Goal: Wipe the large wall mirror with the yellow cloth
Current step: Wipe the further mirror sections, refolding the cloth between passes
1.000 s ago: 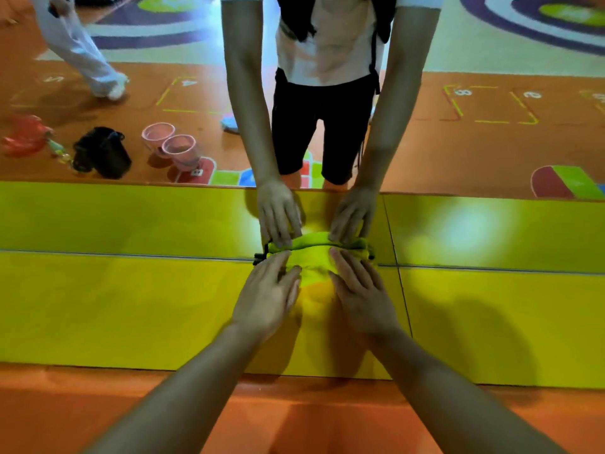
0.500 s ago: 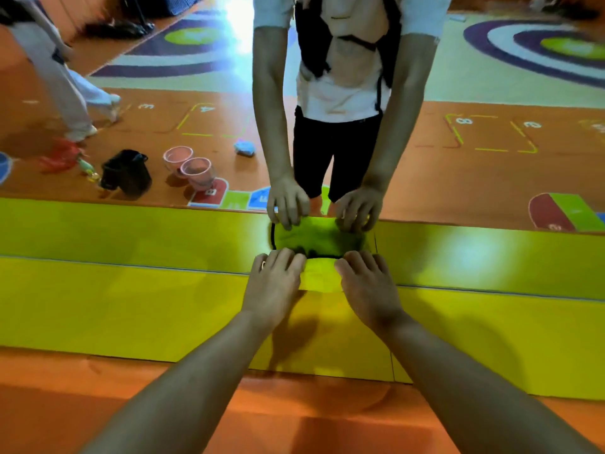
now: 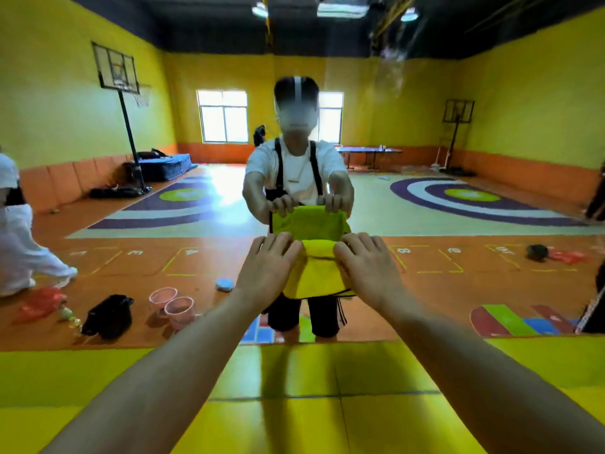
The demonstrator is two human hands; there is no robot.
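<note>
The large wall mirror (image 3: pixel 458 221) fills the view in front of me and reflects the sports room and me. A folded yellow cloth (image 3: pixel 316 273) lies flat against the glass at mid height. My left hand (image 3: pixel 266 267) presses on the cloth's left side with straight fingers. My right hand (image 3: pixel 370 267) presses on its right side the same way. Both arms are stretched forward. The cloth's lower part hangs free between my wrists, and its reflection shows just above my fingertips.
A yellow padded band (image 3: pixel 98 388) runs along the wall below the mirror. Reflected behind me on the orange floor are two pink buckets (image 3: pixel 173 306), a black bag (image 3: pixel 109 314), a blue pad (image 3: pixel 224 284) and a person in white (image 3: pixel 19 250) at the left.
Both hands have slid the cloth upward, from the mirror's bottom edge by the yellow band to mid height on the glass. My view has tilted up with them.
</note>
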